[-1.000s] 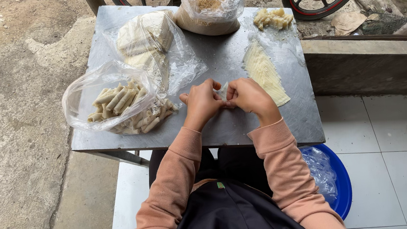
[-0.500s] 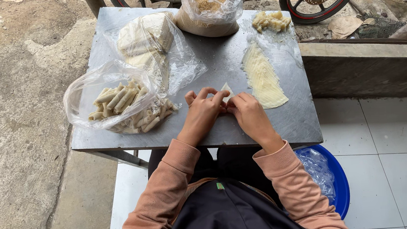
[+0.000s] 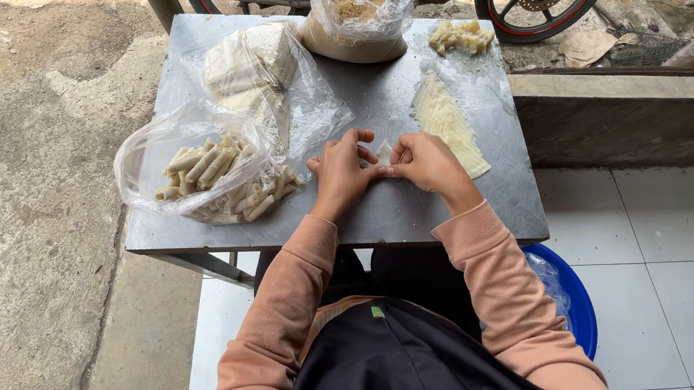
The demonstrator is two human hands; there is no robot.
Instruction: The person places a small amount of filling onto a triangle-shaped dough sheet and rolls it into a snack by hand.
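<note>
Left hand (image 3: 341, 173) and right hand (image 3: 427, 162) meet at table (image 3: 373, 116) centre, fingers of both pinched on a small white wrapper (image 3: 383, 151). Bag of rolls (image 3: 210, 178) at 9 o'clock.

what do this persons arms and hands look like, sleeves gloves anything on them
Both arms are covered by long, loose salmon-pink sleeves ending in ribbed cuffs at the wrists. The left hand and right hand are bare: no gloves, and no rings, watch or bracelets visible from this view.
</note>
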